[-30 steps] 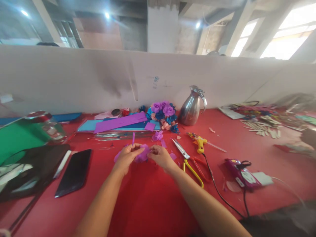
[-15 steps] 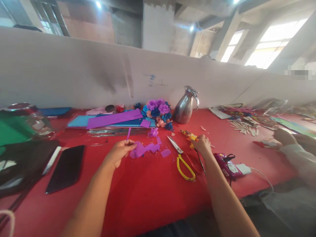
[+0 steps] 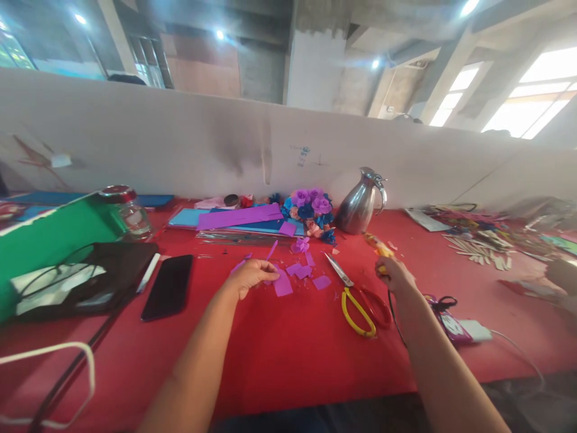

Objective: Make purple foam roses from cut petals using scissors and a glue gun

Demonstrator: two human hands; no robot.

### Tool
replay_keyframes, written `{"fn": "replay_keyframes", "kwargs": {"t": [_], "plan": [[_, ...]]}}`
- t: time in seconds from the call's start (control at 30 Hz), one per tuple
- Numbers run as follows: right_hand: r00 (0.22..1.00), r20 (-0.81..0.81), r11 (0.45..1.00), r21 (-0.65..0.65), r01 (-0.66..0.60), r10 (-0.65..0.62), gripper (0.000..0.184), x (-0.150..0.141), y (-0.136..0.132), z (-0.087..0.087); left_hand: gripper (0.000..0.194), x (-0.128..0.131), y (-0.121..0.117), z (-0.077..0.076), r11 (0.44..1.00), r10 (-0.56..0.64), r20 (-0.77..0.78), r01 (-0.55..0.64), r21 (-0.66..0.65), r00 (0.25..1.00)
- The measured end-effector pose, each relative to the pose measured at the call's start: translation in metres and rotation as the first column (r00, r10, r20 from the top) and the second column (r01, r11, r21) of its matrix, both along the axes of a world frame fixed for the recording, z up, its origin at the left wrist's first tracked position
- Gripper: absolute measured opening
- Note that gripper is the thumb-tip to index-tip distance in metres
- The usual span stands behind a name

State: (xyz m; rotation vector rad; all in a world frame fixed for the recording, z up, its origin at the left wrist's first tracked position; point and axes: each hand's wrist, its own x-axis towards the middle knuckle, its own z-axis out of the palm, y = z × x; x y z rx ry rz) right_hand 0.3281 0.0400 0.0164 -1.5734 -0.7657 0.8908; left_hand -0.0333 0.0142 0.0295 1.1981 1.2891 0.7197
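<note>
My left hand [image 3: 255, 278] pinches a purple paper piece [image 3: 283, 284] over the red table. Behind it a thin purple strip [image 3: 272, 250] points upward. Several purple paper scraps [image 3: 299, 270] lie to the right of that hand, with a small purple paper flower [image 3: 300, 245] just beyond them. My right hand [image 3: 395, 276] is wrapped round the handle of a yellow glue gun [image 3: 383, 250], whose nozzle end points away to the left. Between my hands lie scissors [image 3: 356, 294] with one yellow and one red handle, blades toward the scraps.
Purple and blue paper sheets [image 3: 238, 218], a bunch of paper flowers [image 3: 312, 207] and a steel jug [image 3: 362, 201] stand along the white partition. A phone [image 3: 167, 287] and glass jar [image 3: 132, 215] are left. A power strip [image 3: 451, 323] and another person's hand [image 3: 561, 276] are right.
My right hand has left the purple paper, reached right to the glue gun and closed round it. The left hand keeps its pinch on the paper. The camera view has also shifted.
</note>
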Motion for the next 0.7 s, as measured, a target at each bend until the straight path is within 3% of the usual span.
{"fn": "replay_keyframes", "kwargs": {"t": [0.1, 0.17, 0.23, 0.33, 0.47, 0.6, 0.7], "plan": [[0.992, -0.122, 0.994, 0.110, -0.025, 0.039, 0.023, -0.015, -0.024, 0.019, 0.029, 0.000, 0.001, -0.004, 0.999, -0.032, -0.035, 0.032, 0.000, 0.999], [0.948, -0.249, 0.955, 0.269, -0.129, 0.198, 0.032, -0.028, -0.048, 0.031, 0.030, 0.003, 0.001, -0.008, 0.998, -0.065, -0.065, 0.065, -0.009, 0.996], [0.921, -0.235, 0.922, 0.313, -0.230, 0.310, 0.037, -0.042, -0.074, 0.038, 0.030, 0.009, 0.001, -0.012, 0.994, -0.108, -0.106, 0.105, -0.027, 0.988], [0.891, -0.141, 0.892, 0.214, -0.398, 0.431, 0.034, -0.060, -0.110, 0.035, 0.027, 0.018, -0.001, -0.016, 0.991, -0.135, -0.174, 0.130, -0.041, 0.975], [0.814, 0.038, 0.813, 0.027, -0.581, 0.580, 0.035, -0.080, -0.138, 0.016, 0.022, 0.026, -0.004, -0.017, 0.989, -0.145, -0.241, 0.145, -0.018, 0.960], [0.739, 0.243, 0.776, -0.122, -0.619, 0.628, 0.042, -0.097, -0.144, 0.000, 0.020, 0.028, -0.004, -0.019, 0.990, -0.133, -0.276, 0.141, 0.007, 0.952], [0.672, 0.344, 0.750, -0.188, -0.635, 0.656, 0.042, -0.108, -0.144, -0.002, 0.019, 0.028, -0.003, -0.022, 0.990, -0.119, -0.306, 0.135, 0.030, 0.945]]}}
